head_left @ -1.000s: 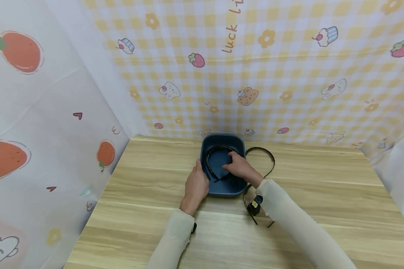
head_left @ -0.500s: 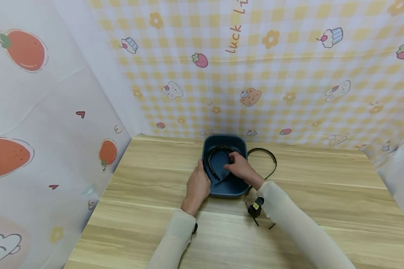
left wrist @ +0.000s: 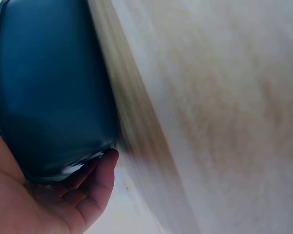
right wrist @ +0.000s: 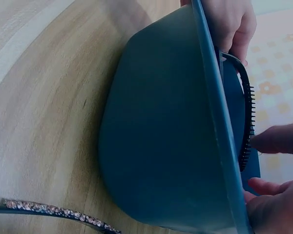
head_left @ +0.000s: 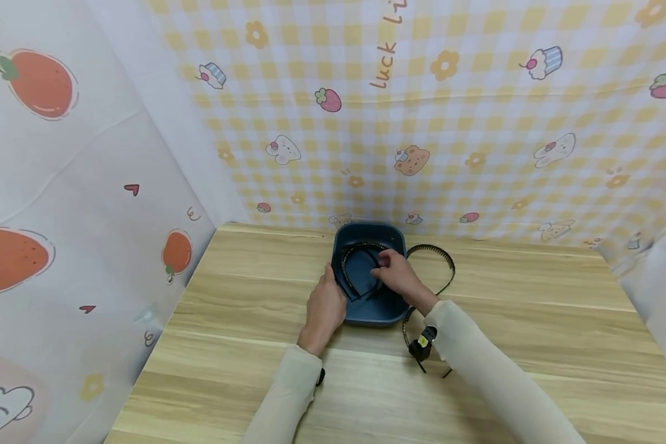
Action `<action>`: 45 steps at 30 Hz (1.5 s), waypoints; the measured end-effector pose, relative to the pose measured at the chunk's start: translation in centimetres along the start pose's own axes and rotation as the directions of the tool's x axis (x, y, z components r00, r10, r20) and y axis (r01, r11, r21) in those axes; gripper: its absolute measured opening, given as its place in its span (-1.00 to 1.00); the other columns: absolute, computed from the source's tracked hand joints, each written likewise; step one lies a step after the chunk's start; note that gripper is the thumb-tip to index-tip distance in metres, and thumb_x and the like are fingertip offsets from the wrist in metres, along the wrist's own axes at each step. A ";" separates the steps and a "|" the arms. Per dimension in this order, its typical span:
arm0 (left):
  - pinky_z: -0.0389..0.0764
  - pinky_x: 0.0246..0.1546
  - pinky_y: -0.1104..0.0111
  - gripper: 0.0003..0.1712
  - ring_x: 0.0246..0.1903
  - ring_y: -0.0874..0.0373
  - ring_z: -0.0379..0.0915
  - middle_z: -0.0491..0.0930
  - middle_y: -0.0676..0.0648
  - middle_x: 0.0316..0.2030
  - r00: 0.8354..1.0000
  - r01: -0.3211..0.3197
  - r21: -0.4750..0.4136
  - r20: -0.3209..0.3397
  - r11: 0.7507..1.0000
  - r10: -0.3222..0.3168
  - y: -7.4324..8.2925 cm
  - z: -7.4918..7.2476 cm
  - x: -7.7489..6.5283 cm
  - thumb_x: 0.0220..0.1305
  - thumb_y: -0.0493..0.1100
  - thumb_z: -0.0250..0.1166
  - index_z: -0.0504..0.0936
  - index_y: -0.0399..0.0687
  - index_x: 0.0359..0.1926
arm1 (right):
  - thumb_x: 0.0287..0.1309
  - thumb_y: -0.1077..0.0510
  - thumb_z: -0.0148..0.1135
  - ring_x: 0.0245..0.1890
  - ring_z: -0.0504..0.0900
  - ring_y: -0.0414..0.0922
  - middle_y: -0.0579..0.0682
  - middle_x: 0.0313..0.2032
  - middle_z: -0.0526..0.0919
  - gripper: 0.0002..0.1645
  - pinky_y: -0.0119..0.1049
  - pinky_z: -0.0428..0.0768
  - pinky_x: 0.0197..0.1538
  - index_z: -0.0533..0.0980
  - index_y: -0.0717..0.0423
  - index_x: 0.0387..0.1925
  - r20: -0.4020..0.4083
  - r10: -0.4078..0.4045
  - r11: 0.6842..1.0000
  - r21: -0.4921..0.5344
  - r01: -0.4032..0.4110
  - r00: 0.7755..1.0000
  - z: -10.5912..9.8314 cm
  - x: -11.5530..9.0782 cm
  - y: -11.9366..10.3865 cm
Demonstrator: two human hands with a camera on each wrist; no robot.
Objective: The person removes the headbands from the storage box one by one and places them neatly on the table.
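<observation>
Nearest, two cream sleeves [head_left: 285,388] reach in over the wood-grain surface [head_left: 227,351]. Partly hidden by the right forearm and a black wrist device [head_left: 420,349], the nearer loose headband [head_left: 404,333] lies just beside the dark-blue plastic bin [head_left: 372,320], its two tips pointing toward the person. The left hand [head_left: 324,302] grips the bin's left side, fingers bent round its outer wall. Over the bin's right side, the right hand [head_left: 401,276] dips inside; one fingertip touches the teeth of a black toothed headband [right wrist: 247,117] lying in the bin, but whether thumb and finger pinch it, I cannot tell. The farther loose headband [head_left: 448,258] curves out from the bin's right side. Behind everything hangs a yellow-checked backdrop [head_left: 455,123] printed with cupcakes and strawberries.
</observation>
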State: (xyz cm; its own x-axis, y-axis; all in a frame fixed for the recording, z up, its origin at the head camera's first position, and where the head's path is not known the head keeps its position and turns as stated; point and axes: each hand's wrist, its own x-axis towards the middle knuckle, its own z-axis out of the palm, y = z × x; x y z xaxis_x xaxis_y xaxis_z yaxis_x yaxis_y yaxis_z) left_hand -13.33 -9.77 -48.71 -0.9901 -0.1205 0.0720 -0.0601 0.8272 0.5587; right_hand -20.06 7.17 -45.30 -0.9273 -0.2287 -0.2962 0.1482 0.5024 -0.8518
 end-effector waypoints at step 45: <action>0.60 -0.45 0.10 -0.35 -0.38 -0.15 0.60 0.57 -0.36 0.05 1.000 -0.004 -0.029 -0.021 1.000 0.004 0.0 0.1 0.0 0.36 -0.36 0.03 0.17 -0.43 0.44 | 0.26 0.29 0.26 -0.42 0.69 -0.24 0.25 -0.15 0.74 -0.59 -0.07 0.68 -0.10 0.51 0.41 0.10 -0.123 -0.037 0.989 0.135 0.053 0.992 -1.8 -0.6 0.6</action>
State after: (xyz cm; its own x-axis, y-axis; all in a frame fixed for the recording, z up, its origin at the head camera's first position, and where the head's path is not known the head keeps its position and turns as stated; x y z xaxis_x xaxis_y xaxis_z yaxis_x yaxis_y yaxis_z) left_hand -13.35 -9.74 -48.83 -0.9874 -0.1293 0.0918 -0.0521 0.8113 0.5822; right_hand -20.02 9.11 -44.81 -0.9674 -0.1423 -0.2094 0.1436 0.3728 -0.9167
